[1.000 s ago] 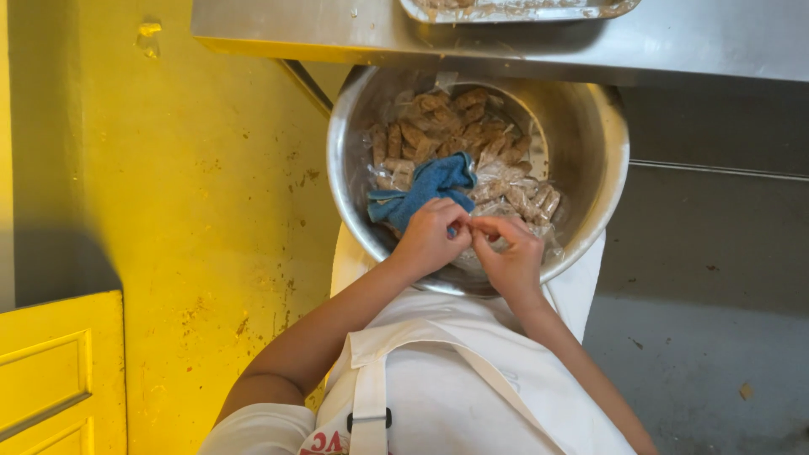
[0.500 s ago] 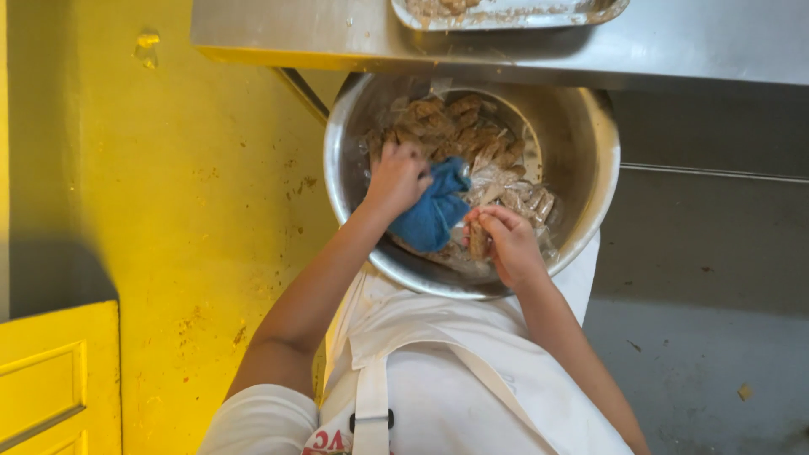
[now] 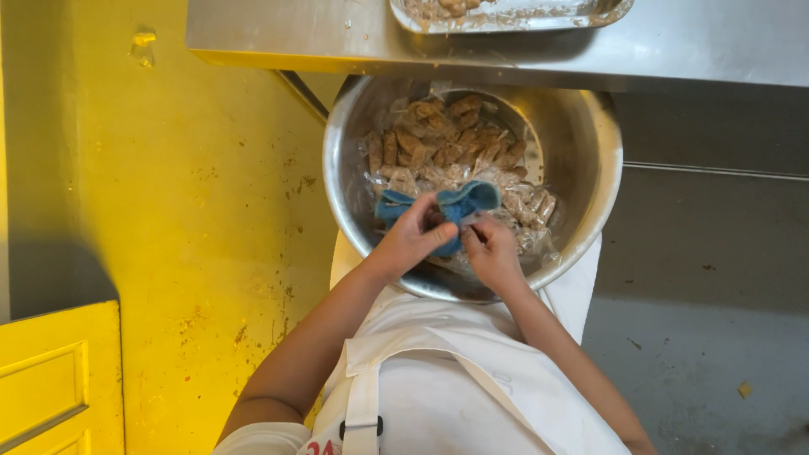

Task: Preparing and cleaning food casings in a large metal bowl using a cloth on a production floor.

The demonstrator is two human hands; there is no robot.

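Over the steel bowl (image 3: 590,143), both your hands are on the blue cloth (image 3: 459,206). Left hand (image 3: 410,240) is closed on the cloth's near side, thumb lying across it. Right hand (image 3: 491,253) pinches the cloth just beside the left, fingers curled in; the two hands touch or nearly touch. Cloth is bunched, its ends sticking up away from you past the fingers, sitting on top of the bowl's contents.

Bowl holds a pile of brown food pieces (image 3: 447,139) lying on a clear plastic sheet (image 3: 535,227) that lines the inside. Bowl sits low, right against your white apron (image 3: 455,388), partly tucked under the edge of the steel table (image 3: 337,34). On that table, at the frame's top edge, a shallow metal tray (image 3: 590,13) with more brownish food, only partly in view.

Yellow wall (image 3: 168,211) to your left, scuffed and spotted. Grey floor (image 3: 716,320) to your right.
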